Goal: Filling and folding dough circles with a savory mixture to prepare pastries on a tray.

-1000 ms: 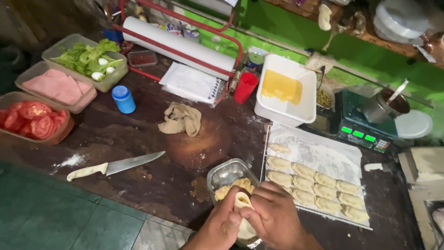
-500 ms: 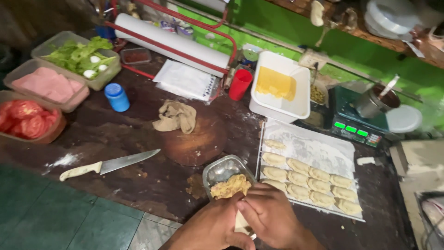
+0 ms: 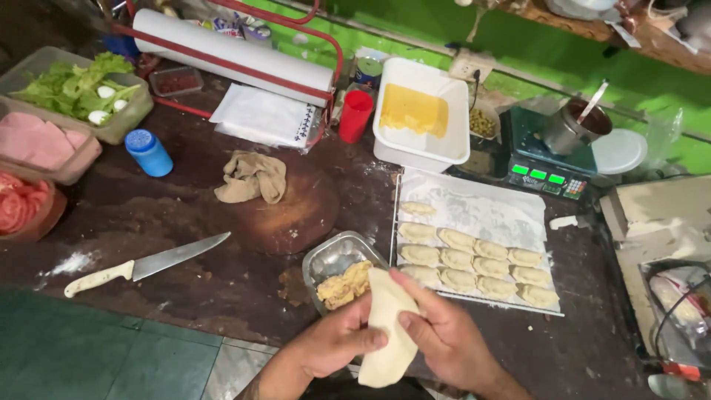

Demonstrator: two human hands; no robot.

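While a white-handled knife (image 3: 141, 265) lies idle at lower left, the left hand (image 3: 335, 347) and right hand (image 3: 444, 339) at bottom centre jointly pinch 1 folded dough sheet (image 3: 388, 326), held just in front of the metal filling tin (image 3: 342, 268). Right of centre, the lined tray (image 3: 474, 200) carries about 12 formed pastries (image 3: 474, 265) with its upper portion bare; filling remains, so I judge the batch partway complete.

At the bottom centre both hands (image 3: 392, 344) hold a dough sheet (image 3: 386, 326) just before a filling tin (image 3: 339, 270), with the pastry tray (image 3: 474, 204) to its right, the knife (image 3: 141, 264) at lower left, the cloth (image 3: 252, 178) on a board (image 3: 285, 215) above, and the tub (image 3: 422, 111) behind the tray.
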